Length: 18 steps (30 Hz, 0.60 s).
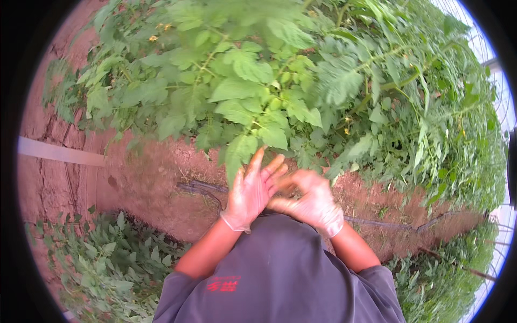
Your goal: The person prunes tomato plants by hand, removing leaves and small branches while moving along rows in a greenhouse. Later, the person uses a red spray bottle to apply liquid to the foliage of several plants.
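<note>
Both of my hands wear thin, translucent gloves with brownish stains on the fingers. My left hand (250, 187) is held up with its palm showing and its fingers apart, just below a broad green leaf (241, 155) of a tomato plant. Close beside it on the right, my right hand (309, 198) is blurred, its fingers bent towards the left palm. Nothing can be made out in the right hand; whether the hands touch is unclear. Leafy tomato plants (250, 97) with small yellow flowers (152, 38) stand in front of me.
Reddish bare soil (157, 181) runs across, with a dark irrigation hose (387, 223) along it. More green plants (109, 262) grow at the lower left and lower right. A pale strip (60, 151) crosses the left side. Curved greenhouse framing (499, 66) shows at the right edge.
</note>
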Available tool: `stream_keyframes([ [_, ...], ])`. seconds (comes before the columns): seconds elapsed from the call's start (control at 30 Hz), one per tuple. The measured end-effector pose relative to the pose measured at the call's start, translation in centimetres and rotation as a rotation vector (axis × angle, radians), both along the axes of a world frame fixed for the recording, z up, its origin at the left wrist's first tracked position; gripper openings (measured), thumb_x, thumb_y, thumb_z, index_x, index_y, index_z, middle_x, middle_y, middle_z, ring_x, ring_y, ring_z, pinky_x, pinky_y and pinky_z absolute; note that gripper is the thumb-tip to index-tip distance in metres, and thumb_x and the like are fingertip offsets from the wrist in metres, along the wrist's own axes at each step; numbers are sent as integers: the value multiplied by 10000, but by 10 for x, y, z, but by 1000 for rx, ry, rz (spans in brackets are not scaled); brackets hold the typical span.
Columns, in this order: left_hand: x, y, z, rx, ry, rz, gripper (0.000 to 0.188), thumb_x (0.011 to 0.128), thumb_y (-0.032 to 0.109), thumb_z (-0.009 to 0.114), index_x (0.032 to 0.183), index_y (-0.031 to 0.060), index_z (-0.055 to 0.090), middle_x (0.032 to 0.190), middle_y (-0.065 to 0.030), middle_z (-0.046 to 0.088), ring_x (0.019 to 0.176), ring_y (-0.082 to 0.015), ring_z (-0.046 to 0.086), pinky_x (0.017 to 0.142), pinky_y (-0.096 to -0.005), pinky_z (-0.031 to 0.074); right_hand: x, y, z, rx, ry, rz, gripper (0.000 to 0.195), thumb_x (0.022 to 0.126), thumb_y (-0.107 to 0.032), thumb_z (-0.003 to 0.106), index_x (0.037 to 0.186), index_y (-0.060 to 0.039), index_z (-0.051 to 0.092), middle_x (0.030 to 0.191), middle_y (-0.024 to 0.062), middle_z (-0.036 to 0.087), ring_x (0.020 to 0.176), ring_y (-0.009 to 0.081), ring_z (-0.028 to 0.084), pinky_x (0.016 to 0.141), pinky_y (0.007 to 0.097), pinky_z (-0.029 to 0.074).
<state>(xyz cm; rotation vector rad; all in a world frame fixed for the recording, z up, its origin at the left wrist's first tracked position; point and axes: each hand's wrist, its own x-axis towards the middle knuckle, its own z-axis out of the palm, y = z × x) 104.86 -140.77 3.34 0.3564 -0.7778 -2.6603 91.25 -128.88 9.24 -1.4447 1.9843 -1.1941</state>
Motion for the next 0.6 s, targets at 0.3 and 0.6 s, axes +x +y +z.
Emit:
stream_keyframes([
  [0.3,-89,33,-55,4,-396,-16,977,967,814,298,1670,180,54,1668,-204,281,1517,-330,328,1227,-464,228,10,42,-31,342,428,100,377,866,-422,735,740,-76,655,695,163,665,678,355,674,646,480,526],
  [0.6,-112,77,-46,-46,-256,-113,961,936,843,337,1673,293,59,1723,-144,132,1564,-337,202,1237,-547,172,-6,88,-51,-8,32,260,148,846,-171,661,732,-83,624,729,145,644,699,380,637,700,497,518],
])
